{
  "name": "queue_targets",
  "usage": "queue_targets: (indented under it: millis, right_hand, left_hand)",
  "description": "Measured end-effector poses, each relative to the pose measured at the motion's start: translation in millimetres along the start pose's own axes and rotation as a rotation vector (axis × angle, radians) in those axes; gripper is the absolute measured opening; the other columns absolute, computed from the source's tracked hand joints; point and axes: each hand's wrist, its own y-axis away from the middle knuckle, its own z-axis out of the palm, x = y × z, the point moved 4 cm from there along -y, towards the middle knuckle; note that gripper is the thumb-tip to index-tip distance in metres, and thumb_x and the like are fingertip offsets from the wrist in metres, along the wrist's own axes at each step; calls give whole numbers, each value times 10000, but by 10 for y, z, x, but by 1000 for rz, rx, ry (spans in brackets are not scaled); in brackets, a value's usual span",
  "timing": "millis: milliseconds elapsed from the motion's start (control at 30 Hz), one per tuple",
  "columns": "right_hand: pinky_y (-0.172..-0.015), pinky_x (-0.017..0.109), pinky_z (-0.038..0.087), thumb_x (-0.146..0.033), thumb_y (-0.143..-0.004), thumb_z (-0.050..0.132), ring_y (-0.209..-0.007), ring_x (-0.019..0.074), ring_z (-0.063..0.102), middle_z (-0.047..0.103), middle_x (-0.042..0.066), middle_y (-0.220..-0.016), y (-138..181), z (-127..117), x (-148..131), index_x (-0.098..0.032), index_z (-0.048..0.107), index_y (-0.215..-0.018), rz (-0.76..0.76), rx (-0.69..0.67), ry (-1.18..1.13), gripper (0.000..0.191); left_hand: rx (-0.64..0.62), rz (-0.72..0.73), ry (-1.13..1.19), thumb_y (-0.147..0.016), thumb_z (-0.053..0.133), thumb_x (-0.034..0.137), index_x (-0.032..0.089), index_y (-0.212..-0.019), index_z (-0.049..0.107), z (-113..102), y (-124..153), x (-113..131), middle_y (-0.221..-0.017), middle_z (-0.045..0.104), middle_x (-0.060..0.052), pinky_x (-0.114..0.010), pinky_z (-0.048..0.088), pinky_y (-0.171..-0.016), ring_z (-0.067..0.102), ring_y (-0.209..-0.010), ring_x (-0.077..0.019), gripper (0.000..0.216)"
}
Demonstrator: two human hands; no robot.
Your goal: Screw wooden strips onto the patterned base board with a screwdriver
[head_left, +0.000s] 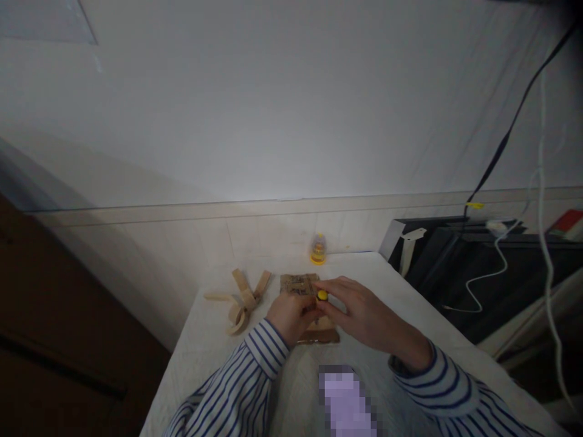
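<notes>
My left hand (pixel 291 315) is curled, knuckles up, on a flat brown wooden board (pixel 298 283) that lies on the white table (pixel 200 358). My right hand (pixel 359 312) reaches in from the right, its fingertips pinching a small yellow round piece (pixel 322 295) just above the board. The two hands touch over the board and hide most of it. Both arms wear blue-and-white striped sleeves.
Several loose light wooden pieces (pixel 241 300) lie to the left of the board. A small yellow-based bottle (pixel 317 249) stands at the table's far edge by the wall. A dark cabinet (pixel 478 273) with black and white cables stands to the right. A blurred purple patch (pixel 346 400) lies near me.
</notes>
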Motion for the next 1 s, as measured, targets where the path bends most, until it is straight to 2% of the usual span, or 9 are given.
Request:
queue_targets:
  millis: [200, 500, 667, 833, 1000]
  right_hand:
    - [-771, 379, 449, -242, -871, 470, -888, 205, 584, 662, 69, -972, -10, 1, 34, -186, 594, -1045, -7, -18, 18, 221]
    - [-738, 375, 433, -313, -865, 492, -835, 205, 593, 672, 56, -921, 9, 45, 37, -200, 598, -990, 7, 32, 51, 199]
    - [-721, 363, 430, -328, -849, 516, -814, 205, 593, 669, 57, -882, 23, 90, 44, -189, 599, -973, 35, 75, 77, 204]
    - [-708, 359, 431, -316, -842, 525, -811, 207, 595, 668, 58, -851, 39, 128, 71, -188, 598, -974, 58, 147, 70, 198]
    - [-720, 363, 441, -278, -823, 550, -819, 206, 595, 661, 55, -865, 21, 125, 93, -188, 592, -972, 83, 143, 42, 179]
  left_hand:
    - [-34, 13, -3, -816, 553, 314, 177, -821, 675, -7, -6, 10, -697, 654, -27, -216, 370, -544, 586, -644, -150, 184]
    - [-69, 83, 89, -854, 501, 267, 194, -962, 648, -38, 15, 65, -815, 680, -29, -215, 420, -631, 614, -735, -150, 197]
    - [-73, 76, 78, -840, 515, 209, 185, -962, 643, -52, 17, 81, -812, 677, -25, -215, 423, -663, 611, -749, -148, 179]
    - [-74, 74, -7, -844, 503, 246, 177, -916, 657, -48, 15, 60, -737, 665, -29, -223, 419, -636, 602, -684, -148, 184]
    - [-42, 12, -25, -800, 569, 324, 188, -891, 666, -67, -1, 43, -669, 653, -14, -212, 393, -567, 572, -591, -131, 191]
